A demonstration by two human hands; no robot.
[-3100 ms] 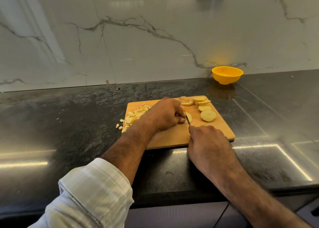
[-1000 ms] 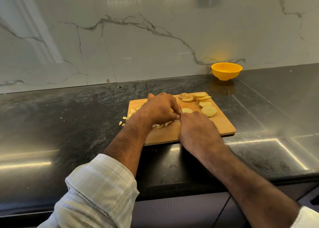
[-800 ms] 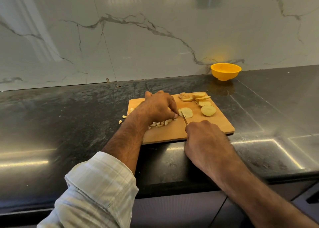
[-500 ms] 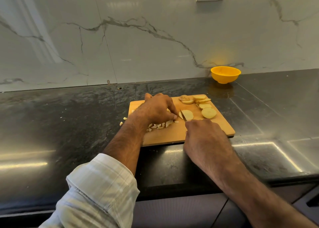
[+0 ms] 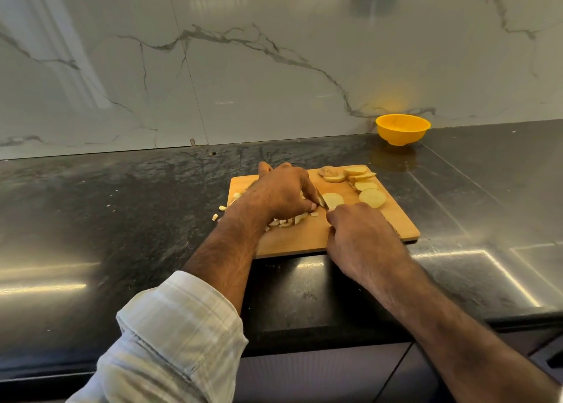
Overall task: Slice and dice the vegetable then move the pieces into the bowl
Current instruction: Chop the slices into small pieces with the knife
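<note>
Right hand [image 5: 362,238] grip closed on knife [image 5: 322,203], blade beside potato slice [image 5: 332,200]. Left hand [image 5: 283,194] curled over diced potato [image 5: 286,222] on cutting board [image 5: 304,241]. Yellow bowl [image 5: 402,129] well beyond right grip on surface [image 5: 122,219].

potato slices [image 5: 362,186]: on board | diced pieces [image 5: 286,221]: left | yellow bowl [image 5: 402,128]: far right

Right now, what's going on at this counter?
A person is dicing a potato on a wooden cutting board. The right hand grips a knife, its blade at the edge of a slice, and the left hand steadies the piece being cut. Diced bits lie under and left of that hand, a few off the board on the black counter. More round slices wait at the far right of the board. The yellow bowl sits by the wall; none of its contents show.
</note>
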